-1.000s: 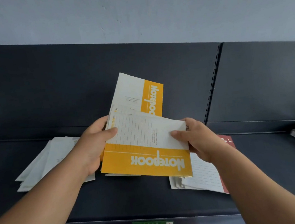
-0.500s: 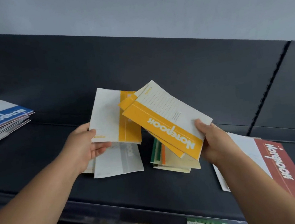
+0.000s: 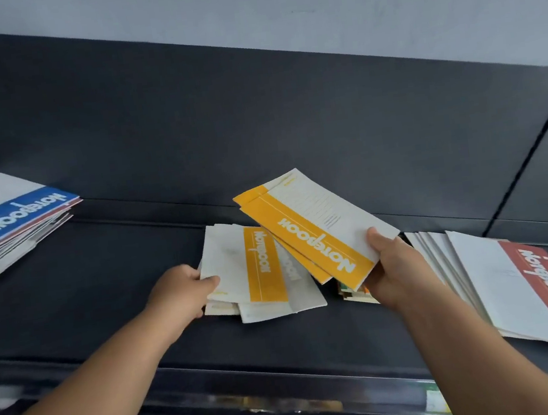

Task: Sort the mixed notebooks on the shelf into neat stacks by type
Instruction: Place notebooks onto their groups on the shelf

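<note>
On the shelf (image 3: 111, 296) blue (image 3: 8, 219) and red (image 3: 531, 289) notebook stacks are already laid out, while a yellow notebook (image 3: 241, 263) is pinched by the left hand (image 3: 181, 292), more yellow ones (image 3: 316, 226) gripped in the right hand (image 3: 392, 267), and some left unsorted

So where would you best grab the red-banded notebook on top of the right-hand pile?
Pinch the red-banded white paper notebook at its near red edge, coming from the shelf front. It lies flat on a fanned pile, so that edge overhangs free, and the right hand, full of yellow-banded notebooks, blocks its left side.
</note>
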`<control>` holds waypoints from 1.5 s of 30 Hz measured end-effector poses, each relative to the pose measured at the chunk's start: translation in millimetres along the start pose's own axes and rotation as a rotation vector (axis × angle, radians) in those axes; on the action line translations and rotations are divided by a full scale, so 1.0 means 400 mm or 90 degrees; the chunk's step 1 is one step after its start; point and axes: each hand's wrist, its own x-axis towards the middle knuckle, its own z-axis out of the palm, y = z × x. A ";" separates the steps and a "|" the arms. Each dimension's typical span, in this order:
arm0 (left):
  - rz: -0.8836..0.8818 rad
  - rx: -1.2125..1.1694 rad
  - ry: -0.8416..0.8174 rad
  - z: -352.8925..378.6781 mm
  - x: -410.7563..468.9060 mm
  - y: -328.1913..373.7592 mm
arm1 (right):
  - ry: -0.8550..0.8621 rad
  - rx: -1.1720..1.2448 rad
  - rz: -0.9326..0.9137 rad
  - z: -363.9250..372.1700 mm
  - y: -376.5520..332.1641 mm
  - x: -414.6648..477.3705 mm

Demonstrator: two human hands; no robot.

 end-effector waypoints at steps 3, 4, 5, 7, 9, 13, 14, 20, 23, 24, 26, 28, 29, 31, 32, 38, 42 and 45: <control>0.052 0.110 0.070 -0.031 0.024 -0.001 | -0.013 -0.064 -0.025 0.023 0.014 -0.009; 0.085 0.091 0.100 -0.045 0.030 0.005 | -0.019 -0.093 -0.039 0.030 0.016 -0.012; 0.135 0.072 0.134 -0.059 0.032 0.014 | -0.026 -0.123 -0.053 0.037 0.016 -0.016; 0.250 0.066 0.181 -0.086 0.031 0.044 | -0.044 -0.178 -0.084 0.050 0.009 -0.022; 0.302 0.051 0.161 -0.107 0.023 0.086 | -0.081 -0.221 -0.100 0.061 -0.002 -0.030; 0.113 -0.156 -0.069 -0.122 0.026 0.126 | -0.156 -0.237 -0.088 0.076 -0.025 -0.041; 0.072 -0.193 -0.127 -0.122 0.027 0.120 | -0.159 -0.234 -0.083 0.079 -0.026 -0.042; 0.042 -0.265 -0.021 -0.148 0.037 0.091 | -0.056 -0.170 -0.102 0.098 -0.018 -0.008; 0.025 -0.273 0.052 -0.171 0.041 0.080 | -0.044 -0.132 -0.088 0.101 -0.026 0.007; 0.025 -0.279 0.062 -0.175 0.039 0.077 | -0.044 -0.135 -0.082 0.102 -0.027 0.012; 0.019 -0.298 0.079 -0.179 0.033 0.075 | -0.043 -0.152 -0.072 0.107 -0.026 0.017; 0.012 -0.309 0.090 -0.181 0.028 0.074 | -0.043 -0.161 -0.064 0.112 -0.026 0.021; 0.013 -0.313 0.095 -0.181 0.025 0.074 | -0.044 -0.162 -0.059 0.115 -0.027 0.023; 0.018 -0.318 0.109 -0.181 0.022 0.075 | -0.044 -0.164 -0.050 0.117 -0.031 0.025; 0.021 -0.319 0.115 -0.181 0.020 0.075 | -0.042 -0.168 -0.054 0.114 -0.033 0.029; 0.013 -0.321 0.146 -0.182 0.008 0.072 | 0.007 -0.138 -0.095 0.098 -0.056 0.051; 0.003 -0.314 0.153 -0.169 -0.001 0.080 | 0.029 -0.087 -0.065 0.101 -0.058 0.056; 0.002 -0.315 0.147 -0.157 -0.006 0.088 | 0.029 -0.065 -0.054 0.109 -0.054 0.056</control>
